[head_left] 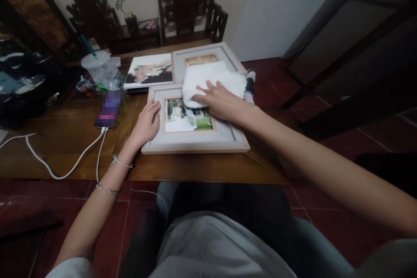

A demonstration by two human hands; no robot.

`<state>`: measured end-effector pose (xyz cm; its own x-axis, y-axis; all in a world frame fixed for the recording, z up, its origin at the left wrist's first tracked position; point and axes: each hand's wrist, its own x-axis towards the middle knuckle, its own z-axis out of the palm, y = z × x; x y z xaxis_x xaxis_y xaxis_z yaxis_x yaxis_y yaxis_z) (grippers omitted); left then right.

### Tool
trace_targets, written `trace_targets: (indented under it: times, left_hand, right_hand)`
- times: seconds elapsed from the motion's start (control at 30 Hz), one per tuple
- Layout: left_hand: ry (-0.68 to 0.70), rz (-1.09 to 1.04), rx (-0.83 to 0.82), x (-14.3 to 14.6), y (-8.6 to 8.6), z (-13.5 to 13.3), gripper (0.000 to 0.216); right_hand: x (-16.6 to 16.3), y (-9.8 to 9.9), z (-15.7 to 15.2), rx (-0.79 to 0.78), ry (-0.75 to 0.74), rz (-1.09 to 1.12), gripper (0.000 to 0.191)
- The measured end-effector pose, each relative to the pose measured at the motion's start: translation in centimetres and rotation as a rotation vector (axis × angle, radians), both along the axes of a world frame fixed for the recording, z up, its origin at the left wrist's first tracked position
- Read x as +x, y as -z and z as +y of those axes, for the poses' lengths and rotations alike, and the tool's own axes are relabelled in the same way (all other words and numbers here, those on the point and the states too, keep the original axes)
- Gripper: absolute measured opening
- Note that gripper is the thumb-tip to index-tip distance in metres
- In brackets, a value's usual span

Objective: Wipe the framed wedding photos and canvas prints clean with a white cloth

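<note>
A pale picture frame with a wedding photo in its middle lies flat on the wooden table in front of me. My left hand rests on the frame's left edge, fingers laid over the border. In my right hand is a white cloth, pressed onto the upper right part of the frame. The cloth covers a corner of the photo and part of a second pale frame behind. Left of that frame is a photo panel, its picture partly blurred out.
On the wooden table, a phone charges by a white cable. Behind it stand a plastic cup with a straw and a crumpled clear bag. Dark carved chairs line the wall.
</note>
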<state>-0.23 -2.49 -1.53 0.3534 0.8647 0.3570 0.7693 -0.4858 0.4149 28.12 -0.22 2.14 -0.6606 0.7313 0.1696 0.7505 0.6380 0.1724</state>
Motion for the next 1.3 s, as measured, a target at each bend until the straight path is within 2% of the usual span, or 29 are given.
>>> trace_targets:
  times: [0.1, 0.3, 0.4, 0.47, 0.6, 0.73, 0.83, 0.93, 1.03, 1.2, 1.3]
  left_hand:
    - [0.002, -0.01, 0.003, 0.1, 0.0, 0.0, 0.044]
    - [-0.015, -0.007, 0.01, 0.3, 0.1, 0.0, 0.045]
    - [-0.011, 0.007, 0.004, 0.3, 0.1, 0.0, 0.045]
    - [-0.002, 0.012, -0.006, 0.3, 0.1, 0.0, 0.045]
    - [0.005, 0.024, -0.008, 0.3, -0.2, -0.2, 0.044]
    - [0.008, 0.034, -0.012, 0.2, -0.3, -0.3, 0.044]
    - [0.011, 0.015, -0.025, 0.2, -0.2, -0.3, 0.044]
    - [0.002, 0.013, -0.04, 0.3, -0.3, -0.3, 0.043]
    - [-0.009, 0.031, -0.033, 0.4, -0.3, -0.3, 0.044]
    - [0.001, 0.029, -0.004, 0.3, 0.0, -0.1, 0.045]
    - [0.016, 0.013, -0.002, 0.1, 0.0, -0.1, 0.045]
  right_hand:
    - [0.2, -0.7, -2.7, -0.088, -0.053, -0.038, 0.067]
    - [1.6, -4.0, -10.4, -0.362, -0.062, 0.022, 0.067]
    - [1.9, -4.6, -12.9, -0.392, -0.114, 0.116, 0.069]
    - [1.6, -4.4, -13.4, -0.377, -0.114, 0.137, 0.07]
    - [0.4, -2.8, -10.8, -0.261, -0.01, 0.1, 0.071]
    - [0.1, -1.2, -4.9, -0.087, 0.094, 0.108, 0.068]
    - [-0.2, -0.6, -0.8, -0.004, 0.049, 0.111, 0.07]
    - [-0.8, -0.3, 0.4, -0.01, -0.007, 0.028, 0.072]
    - [-0.9, -0.6, -1.5, -0.081, -0.044, -0.011, 0.071]
    - [0.9, -2.3, -8.6, -0.328, -0.131, 0.065, 0.073]
    - [1.7, -3.1, -12.2, -0.363, -0.167, 0.131, 0.079]
